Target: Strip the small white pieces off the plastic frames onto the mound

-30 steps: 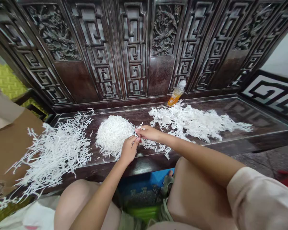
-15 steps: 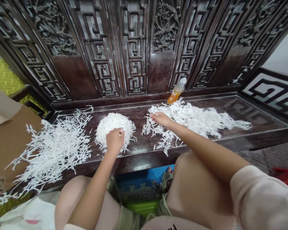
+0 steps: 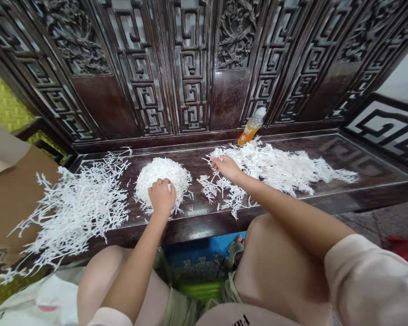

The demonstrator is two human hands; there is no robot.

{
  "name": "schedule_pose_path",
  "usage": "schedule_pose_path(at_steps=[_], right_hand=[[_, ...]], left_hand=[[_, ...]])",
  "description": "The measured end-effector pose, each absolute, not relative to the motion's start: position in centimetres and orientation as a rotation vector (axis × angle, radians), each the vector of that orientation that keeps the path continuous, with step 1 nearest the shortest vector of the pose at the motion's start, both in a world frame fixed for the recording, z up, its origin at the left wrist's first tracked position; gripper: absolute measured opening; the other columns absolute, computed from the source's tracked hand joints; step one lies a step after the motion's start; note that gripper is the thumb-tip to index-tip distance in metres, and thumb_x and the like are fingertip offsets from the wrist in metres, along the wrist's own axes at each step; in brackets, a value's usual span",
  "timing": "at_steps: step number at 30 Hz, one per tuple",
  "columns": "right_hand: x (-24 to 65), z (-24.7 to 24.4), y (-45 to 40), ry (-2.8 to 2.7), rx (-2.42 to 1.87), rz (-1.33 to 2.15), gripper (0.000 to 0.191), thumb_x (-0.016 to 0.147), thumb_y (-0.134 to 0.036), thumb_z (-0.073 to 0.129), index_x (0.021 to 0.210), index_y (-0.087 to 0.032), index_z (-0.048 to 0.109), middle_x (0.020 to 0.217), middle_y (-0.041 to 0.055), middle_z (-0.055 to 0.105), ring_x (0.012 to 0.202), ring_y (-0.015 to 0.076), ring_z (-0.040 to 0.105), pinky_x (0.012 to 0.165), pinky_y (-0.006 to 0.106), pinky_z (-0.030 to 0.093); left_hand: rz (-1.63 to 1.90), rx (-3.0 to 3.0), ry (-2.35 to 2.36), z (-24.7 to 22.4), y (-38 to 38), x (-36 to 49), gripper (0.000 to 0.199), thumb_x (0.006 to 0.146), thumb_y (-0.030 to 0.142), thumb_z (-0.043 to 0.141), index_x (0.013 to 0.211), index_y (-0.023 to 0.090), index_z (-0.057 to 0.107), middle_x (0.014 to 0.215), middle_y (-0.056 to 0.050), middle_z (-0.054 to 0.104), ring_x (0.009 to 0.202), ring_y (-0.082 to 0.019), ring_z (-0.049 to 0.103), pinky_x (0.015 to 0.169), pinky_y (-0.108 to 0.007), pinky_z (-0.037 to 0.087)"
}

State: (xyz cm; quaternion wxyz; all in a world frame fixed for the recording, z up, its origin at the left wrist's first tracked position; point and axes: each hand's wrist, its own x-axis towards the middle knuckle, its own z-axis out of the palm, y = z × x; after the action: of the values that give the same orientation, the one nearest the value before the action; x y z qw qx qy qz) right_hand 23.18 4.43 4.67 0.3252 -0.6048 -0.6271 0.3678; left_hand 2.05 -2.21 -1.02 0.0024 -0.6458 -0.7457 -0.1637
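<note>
In the head view, my left hand [image 3: 162,197] lies fingers-together on the white strand mound [image 3: 166,174]. My right hand [image 3: 227,167] touches the loose strand pile [image 3: 275,165] on the dark wooden bench [image 3: 204,226]. Grip on either: cannot tell.

A dark carved wooden bench seat [image 3: 370,159] runs across the middle of the frame. A big messy pile of white strands [image 3: 81,203] is heaped at its left end and spills past the edge. Just right of that, a round white heap [image 3: 159,172] is piled up. A long white pile [image 3: 285,165] is spread over the right part. An orange drink bottle [image 3: 250,132] is stood at the back, behind that pile.
</note>
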Motion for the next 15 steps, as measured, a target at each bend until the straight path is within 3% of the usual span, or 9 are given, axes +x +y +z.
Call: schedule_pose_path(at_steps=[6,15], right_hand=[[24.0,5.0,4.8,-1.513,-1.614,0.941,0.031,0.078,-0.036,0.041,0.057,-0.015,0.051,0.056,0.0002,0.05,0.05,0.0088,0.045,0.055,0.022,0.036],[23.8,5.2,4.8,-1.503,-1.599,0.956,0.03,0.078,-0.035,0.042,0.057,-0.015,0.051,0.055,-0.0002,0.049,0.048,0.0083,0.044,0.053,0.022,0.035]], left_hand=[[-0.229,-2.873,-2.228,-4.1,-5.1,7.1,0.028,0.08,0.028,0.034,0.079,0.018,0.06,0.083,-0.006,0.059,0.078,-0.016,0.053,0.071,-0.027,0.038],[-0.122,-2.419,-2.338,-5.2,-4.6,6.6,0.03,0.08,0.029,0.033,0.091,0.014,0.056,0.097,-0.012,0.052,0.094,-0.023,0.047,0.08,-0.035,0.035]])
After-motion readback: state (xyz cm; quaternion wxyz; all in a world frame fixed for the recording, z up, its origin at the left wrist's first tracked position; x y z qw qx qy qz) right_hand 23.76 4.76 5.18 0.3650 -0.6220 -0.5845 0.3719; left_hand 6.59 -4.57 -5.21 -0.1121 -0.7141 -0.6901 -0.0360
